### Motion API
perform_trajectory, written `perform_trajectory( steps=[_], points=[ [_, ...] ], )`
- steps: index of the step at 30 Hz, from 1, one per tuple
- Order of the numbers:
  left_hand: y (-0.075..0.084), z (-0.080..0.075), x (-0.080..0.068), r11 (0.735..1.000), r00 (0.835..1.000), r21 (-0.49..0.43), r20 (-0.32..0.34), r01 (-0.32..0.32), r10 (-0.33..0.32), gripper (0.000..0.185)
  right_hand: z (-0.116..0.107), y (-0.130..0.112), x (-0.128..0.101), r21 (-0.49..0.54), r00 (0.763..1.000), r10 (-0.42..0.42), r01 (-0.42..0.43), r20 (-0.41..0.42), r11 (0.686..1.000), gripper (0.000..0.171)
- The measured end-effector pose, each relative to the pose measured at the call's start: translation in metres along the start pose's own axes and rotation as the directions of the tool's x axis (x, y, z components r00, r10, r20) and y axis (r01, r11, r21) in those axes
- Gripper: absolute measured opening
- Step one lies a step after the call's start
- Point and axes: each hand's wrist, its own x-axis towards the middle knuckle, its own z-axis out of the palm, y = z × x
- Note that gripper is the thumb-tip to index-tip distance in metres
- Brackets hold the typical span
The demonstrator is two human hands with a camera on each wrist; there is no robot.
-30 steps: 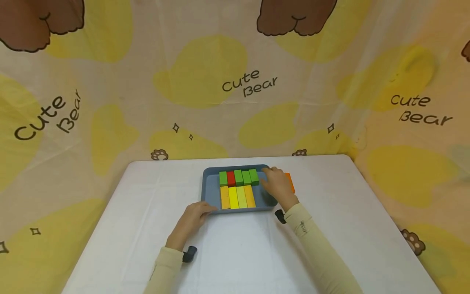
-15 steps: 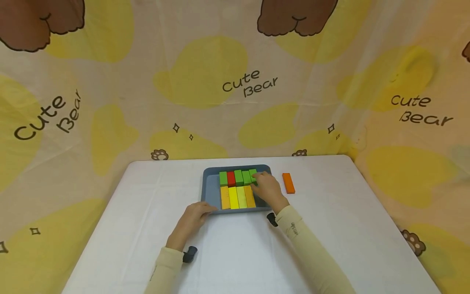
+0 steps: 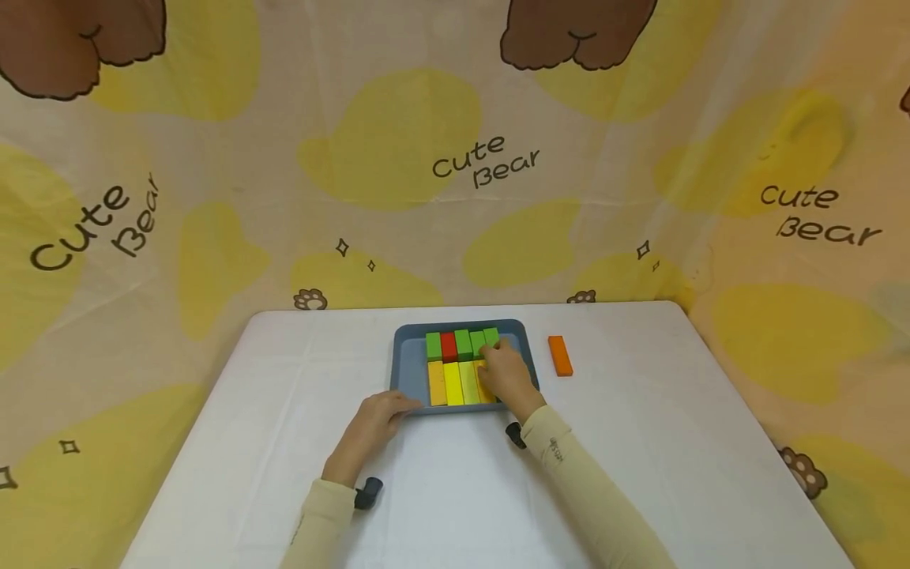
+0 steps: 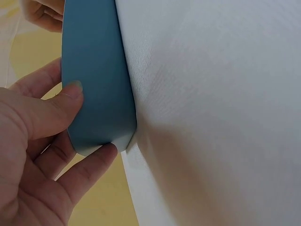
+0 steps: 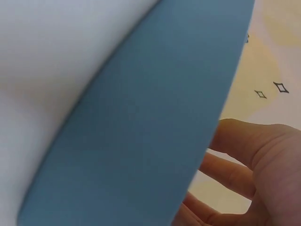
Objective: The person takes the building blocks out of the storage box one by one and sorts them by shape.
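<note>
A blue-grey tray [image 3: 412,371] lies on the table with two rows of blocks. Its back row has green blocks [image 3: 463,344] and one red block [image 3: 448,346]. Yellow blocks [image 3: 453,385] and light orange ones [image 3: 437,383] form the front row. My left hand [image 3: 380,415] grips the tray's near left corner; in the left wrist view its thumb [image 4: 66,106] lies on the outer wall. Inside the tray's right side, my right hand [image 3: 508,375] reaches over the rightmost blocks, touching around where the rows meet. The tray wall [image 5: 141,113] hides its fingertips in the right wrist view.
An orange block [image 3: 560,356] lies on the white tablecloth [image 3: 455,490], right of the tray. A patterned cloth [image 3: 455,237] hangs behind the table's back edge. Dark wrist cameras [image 3: 368,493] are strapped to both wrists.
My right hand has moved left and nearer, from the tray's right edge onto the rightmost blocks, uncovering the orange block. My left hand stays at the corner.
</note>
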Motion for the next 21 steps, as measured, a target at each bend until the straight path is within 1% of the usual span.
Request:
perform_trajectory(
  steps=[7, 21],
  points=[
    [0.0, -0.001, 0.0, 1.0, 1.0, 0.002, -0.006, -0.001, 0.001, 0.027, 0.006, -0.004, -0.002, 0.014, 1.0, -0.002, 0.002, -0.026, 1.0, 0.034],
    [-0.002, 0.001, -0.001, 0.999, 0.999, 0.021, -0.021, -0.026, 0.026, 0.025, 0.012, -0.006, -0.004, 0.008, 1.0, 0.005, -0.005, 0.005, 1.0, 0.03]
  ],
)
